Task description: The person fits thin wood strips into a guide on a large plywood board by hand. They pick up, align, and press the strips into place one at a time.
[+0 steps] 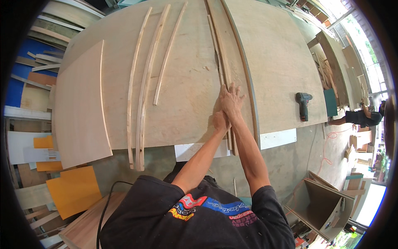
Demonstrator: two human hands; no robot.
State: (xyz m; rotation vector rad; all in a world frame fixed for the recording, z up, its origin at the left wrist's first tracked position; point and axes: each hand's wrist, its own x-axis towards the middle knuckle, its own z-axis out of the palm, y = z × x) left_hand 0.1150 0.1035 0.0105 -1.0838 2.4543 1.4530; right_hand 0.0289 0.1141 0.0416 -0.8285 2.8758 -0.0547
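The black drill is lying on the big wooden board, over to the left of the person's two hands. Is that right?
Not quite: in the head view, the black drill lies to the right of the person's left hand and right hand, not to the left. It is indeed on the big wooden board.

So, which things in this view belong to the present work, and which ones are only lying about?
Seem to belong:
long wooden strip at the left grip and right grip
large panel beneath it

Seem only lying about:
drill, untouched on the panel
loose strips, left of the work
thin pale sheet, further left
yellow sheet, lower left
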